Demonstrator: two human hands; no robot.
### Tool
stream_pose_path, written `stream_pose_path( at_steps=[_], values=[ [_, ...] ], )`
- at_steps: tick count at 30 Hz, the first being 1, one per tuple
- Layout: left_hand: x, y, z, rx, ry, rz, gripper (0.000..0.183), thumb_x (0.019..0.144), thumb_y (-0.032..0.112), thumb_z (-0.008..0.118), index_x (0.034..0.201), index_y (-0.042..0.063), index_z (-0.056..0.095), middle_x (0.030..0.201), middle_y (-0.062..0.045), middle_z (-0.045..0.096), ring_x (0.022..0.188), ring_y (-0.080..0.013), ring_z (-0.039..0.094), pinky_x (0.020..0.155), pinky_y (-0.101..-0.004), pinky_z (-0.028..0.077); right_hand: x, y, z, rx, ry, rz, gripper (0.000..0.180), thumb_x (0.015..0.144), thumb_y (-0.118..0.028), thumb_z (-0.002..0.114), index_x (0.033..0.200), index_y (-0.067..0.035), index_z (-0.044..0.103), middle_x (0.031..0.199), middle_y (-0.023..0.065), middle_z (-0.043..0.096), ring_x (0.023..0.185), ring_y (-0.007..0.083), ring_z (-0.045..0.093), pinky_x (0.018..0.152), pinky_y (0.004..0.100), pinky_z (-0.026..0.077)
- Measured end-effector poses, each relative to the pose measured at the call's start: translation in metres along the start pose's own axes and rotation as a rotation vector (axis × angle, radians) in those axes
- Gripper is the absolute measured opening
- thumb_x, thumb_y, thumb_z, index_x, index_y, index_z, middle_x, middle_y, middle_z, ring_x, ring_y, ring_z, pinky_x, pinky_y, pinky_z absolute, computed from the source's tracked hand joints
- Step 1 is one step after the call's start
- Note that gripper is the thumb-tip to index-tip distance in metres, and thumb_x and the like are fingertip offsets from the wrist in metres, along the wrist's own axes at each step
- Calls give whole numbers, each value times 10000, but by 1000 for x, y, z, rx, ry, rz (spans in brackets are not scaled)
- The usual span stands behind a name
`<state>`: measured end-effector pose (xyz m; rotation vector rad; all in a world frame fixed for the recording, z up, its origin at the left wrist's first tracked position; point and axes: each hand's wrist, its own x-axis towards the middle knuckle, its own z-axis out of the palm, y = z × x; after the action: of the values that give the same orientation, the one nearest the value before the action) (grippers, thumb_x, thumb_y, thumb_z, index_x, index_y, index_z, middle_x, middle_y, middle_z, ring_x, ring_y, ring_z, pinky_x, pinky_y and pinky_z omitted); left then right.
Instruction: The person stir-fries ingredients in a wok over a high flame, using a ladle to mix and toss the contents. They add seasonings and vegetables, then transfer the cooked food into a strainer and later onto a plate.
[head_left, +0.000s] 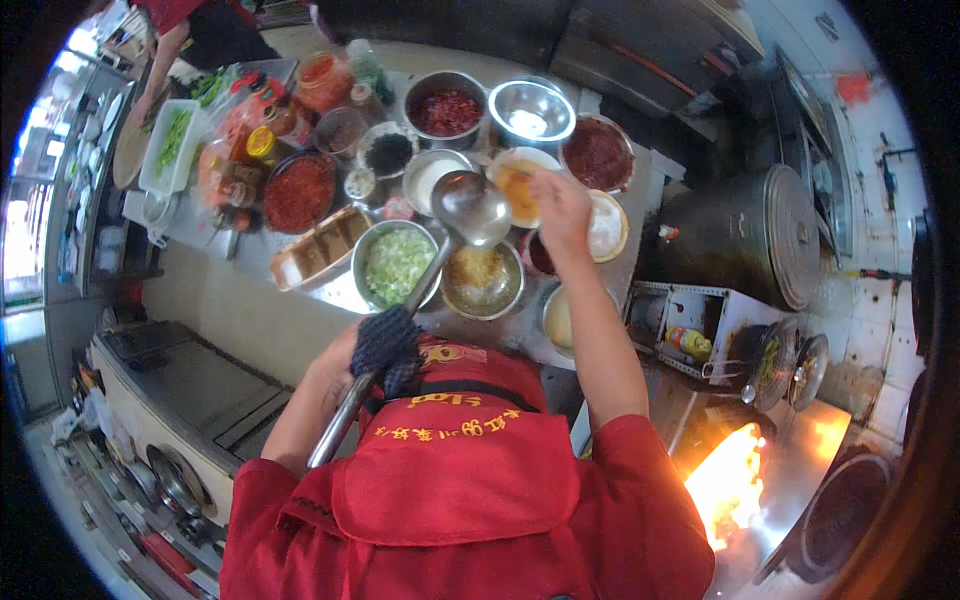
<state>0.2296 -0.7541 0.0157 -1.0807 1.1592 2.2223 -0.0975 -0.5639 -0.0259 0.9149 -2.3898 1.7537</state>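
My left hand (379, 356), with a dark checked cloth around or in it, grips the metal handle of a large ladle (471, 204). The ladle's round bowl hangs over the seasoning bowls, between a white bowl of white powder (429, 178) and a steel bowl of minced garlic or similar (481, 289). My right hand (562, 206) is raised beside a bowl of orange-yellow liquid (519, 184); its fingers are blurred, and whether they hold anything cannot be told. Chopped green onion fills a steel bowl (396, 262) left of the ladle's handle.
An empty steel bowl (532, 111), a pan of red paste (299, 193) and several bottles crowd the metal table. Tall flames (726, 487) burn on the stove at lower right. A large lidded pot (791, 236) stands right. Another person's arm (161, 67) reaches in at upper left.
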Motion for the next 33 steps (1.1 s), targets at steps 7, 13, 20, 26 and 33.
stream_pose_path(
  at_steps=[7,13,20,26,33],
  values=[
    [-103,-74,-88,493,132,321,132,991,117,609,1068,20,655,1016,-75,691,930,-183,679,788,-331,557,-2,25,110,-176,-256,-166,216,998,-161,576,1008,-7,727,909,201,718,822,380,694,748,455,539],
    [-161,-122,-91,-263,335,281,123,1007,125,630,920,39,623,800,-42,617,695,-161,627,613,-324,522,-11,-18,100,350,-59,572,264,1063,-184,524,1081,6,705,790,30,660,650,88,592,586,227,475],
    [-172,-200,-153,-554,340,299,142,1013,168,659,977,31,646,884,-10,650,786,-118,634,699,-280,529,-73,-148,219,447,-495,274,265,1059,-184,579,1077,31,733,849,63,696,715,115,634,656,257,511],
    [-185,-207,-192,-502,328,328,183,1022,186,636,1035,10,686,941,-33,705,830,-143,677,734,-300,560,-112,-115,343,-23,-619,-624,208,1015,-131,615,1048,42,725,876,157,723,758,169,687,694,296,541],
    [-179,-209,-207,-448,283,375,202,1007,185,655,1059,-4,705,985,-44,719,861,-141,676,762,-307,559,-106,-140,323,367,-608,376,221,1046,-151,583,1041,14,730,813,36,677,686,60,599,630,222,501]
  ],
)
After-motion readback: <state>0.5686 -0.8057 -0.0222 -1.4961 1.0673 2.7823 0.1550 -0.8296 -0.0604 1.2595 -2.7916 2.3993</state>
